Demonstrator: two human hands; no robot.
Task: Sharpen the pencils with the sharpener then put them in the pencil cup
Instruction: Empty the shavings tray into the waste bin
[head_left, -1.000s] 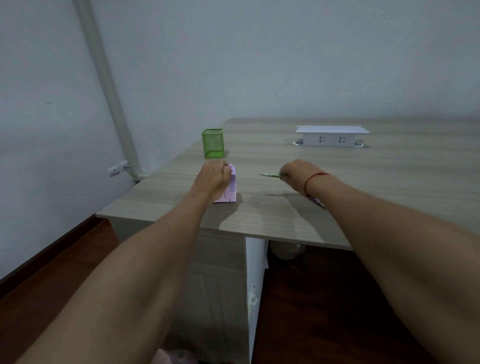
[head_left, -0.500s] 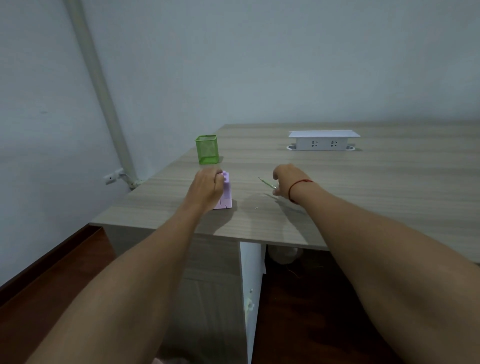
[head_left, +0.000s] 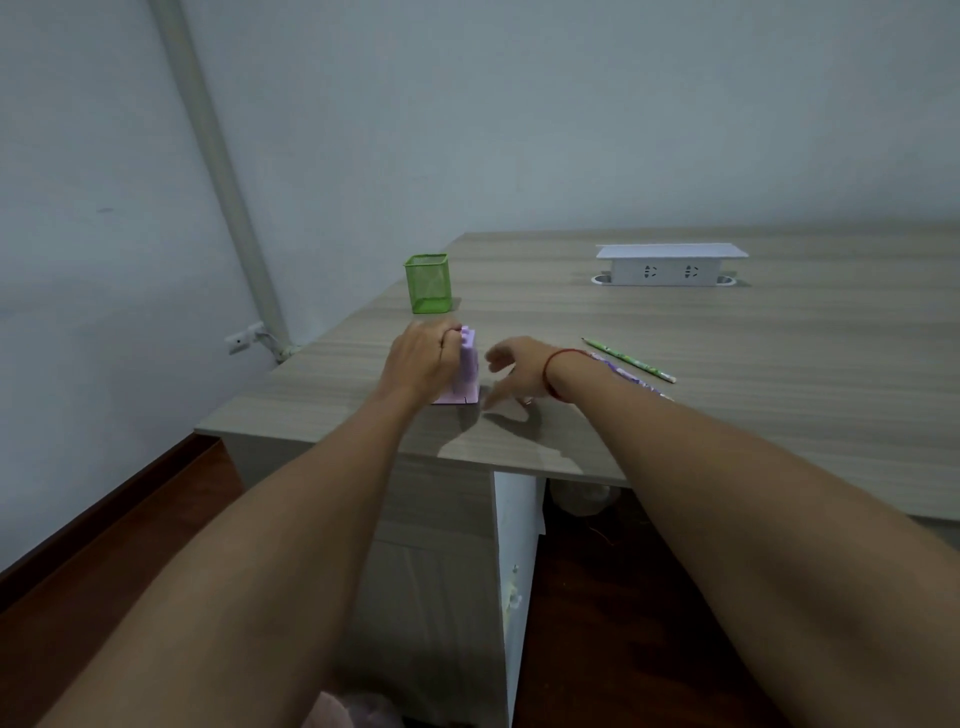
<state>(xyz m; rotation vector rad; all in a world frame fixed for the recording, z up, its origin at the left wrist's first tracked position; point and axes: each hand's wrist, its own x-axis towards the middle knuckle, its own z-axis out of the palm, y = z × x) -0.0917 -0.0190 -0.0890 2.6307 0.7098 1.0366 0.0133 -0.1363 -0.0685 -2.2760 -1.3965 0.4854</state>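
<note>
Gripping the sharpener (head_left: 467, 364) with my left hand (head_left: 421, 358), I find my right hand (head_left: 519, 366) released now, its green pencil (head_left: 628, 359) lying on the surface (head_left: 779, 364), not yet in the pencil cup (head_left: 427, 283).

A: What is carried by the wood-grain counter (head_left: 779, 374)?
B: A white socket box (head_left: 670, 266) is set near its far edge.
A: And to the left?
B: A pale pipe (head_left: 223, 171) is fixed down the wall, near a small outlet (head_left: 241, 338).

Pale grey wall (head_left: 519, 130), white pipe (head_left: 218, 171) in corner; wood-grain desk (head_left: 779, 364) with 1 socket box (head_left: 670, 265); dark reddish floor (head_left: 104, 545).
</note>
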